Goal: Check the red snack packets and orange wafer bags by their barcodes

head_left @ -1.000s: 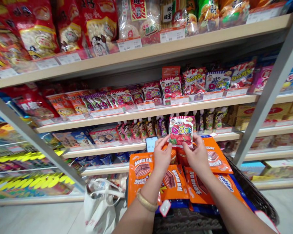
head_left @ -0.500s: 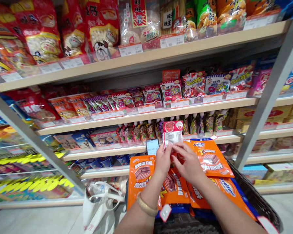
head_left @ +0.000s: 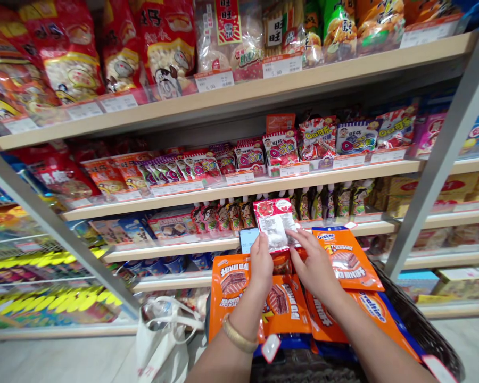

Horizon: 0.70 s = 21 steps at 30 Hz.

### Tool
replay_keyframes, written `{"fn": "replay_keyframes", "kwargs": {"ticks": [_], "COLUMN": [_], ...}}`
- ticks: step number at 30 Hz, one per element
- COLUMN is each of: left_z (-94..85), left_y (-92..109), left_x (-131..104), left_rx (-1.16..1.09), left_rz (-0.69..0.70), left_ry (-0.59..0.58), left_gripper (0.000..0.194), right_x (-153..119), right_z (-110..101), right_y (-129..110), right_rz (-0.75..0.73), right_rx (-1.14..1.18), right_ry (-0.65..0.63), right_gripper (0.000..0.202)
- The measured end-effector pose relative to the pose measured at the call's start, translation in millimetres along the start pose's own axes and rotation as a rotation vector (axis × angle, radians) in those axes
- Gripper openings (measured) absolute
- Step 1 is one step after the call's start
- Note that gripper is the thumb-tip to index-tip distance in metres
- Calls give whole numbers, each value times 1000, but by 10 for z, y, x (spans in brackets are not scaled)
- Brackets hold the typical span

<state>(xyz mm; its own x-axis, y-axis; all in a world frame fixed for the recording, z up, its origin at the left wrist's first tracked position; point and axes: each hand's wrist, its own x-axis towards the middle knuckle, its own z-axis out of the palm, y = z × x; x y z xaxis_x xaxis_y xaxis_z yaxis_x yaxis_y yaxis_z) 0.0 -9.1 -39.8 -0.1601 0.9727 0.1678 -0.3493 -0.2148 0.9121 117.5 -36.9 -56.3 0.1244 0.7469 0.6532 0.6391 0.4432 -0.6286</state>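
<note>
A small red-and-white candy packet (head_left: 277, 224), its printed white panel facing me, is held up in front of the shelves. My left hand (head_left: 262, 263) grips its lower left edge. At the lower right edge, my right hand (head_left: 313, 263) closes on it with the index finger laid over the panel. Below my hands are orange wafer bags (head_left: 285, 306) in a dark woven basket (head_left: 435, 332). Another orange wafer bag (head_left: 345, 255) sits just right of my right hand. A phone (head_left: 248, 239) with a lit screen stands left of the packet, partly hidden.
Shelves (head_left: 239, 199) full of snack packets stretch across in front. Gummy packets (head_left: 281, 149) line the middle shelf, with pouches (head_left: 223, 215) hanging below. A white cloth bag (head_left: 162, 338) is at the basket's left. Slanted metal posts (head_left: 435, 149) frame the shelves.
The candy packet has shifted slightly left and opened out to view, showing more of its printed panel. My hands have moved apart, from close together to its two sides.
</note>
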Motion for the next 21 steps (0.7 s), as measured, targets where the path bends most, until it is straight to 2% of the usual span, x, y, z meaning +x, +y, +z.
{"fn": "replay_keyframes", "kwargs": {"ticks": [8, 14, 21], "left_z": [-25, -30, -16], "left_y": [-46, -32, -19], "left_x": [15, 7, -3], "left_rx": [-40, 37, 23], "left_rz": [-22, 16, 16], "left_ry": [27, 27, 20], "left_gripper": [49, 48, 49], "right_x": [1, -18, -39], "right_z": [-10, -20, 0], "right_y": [-11, -51, -32], "right_rz": [-2, -90, -112], "right_rx": [13, 101, 83], "right_ry": [-2, -1, -32], "right_gripper": [41, 35, 40]}}
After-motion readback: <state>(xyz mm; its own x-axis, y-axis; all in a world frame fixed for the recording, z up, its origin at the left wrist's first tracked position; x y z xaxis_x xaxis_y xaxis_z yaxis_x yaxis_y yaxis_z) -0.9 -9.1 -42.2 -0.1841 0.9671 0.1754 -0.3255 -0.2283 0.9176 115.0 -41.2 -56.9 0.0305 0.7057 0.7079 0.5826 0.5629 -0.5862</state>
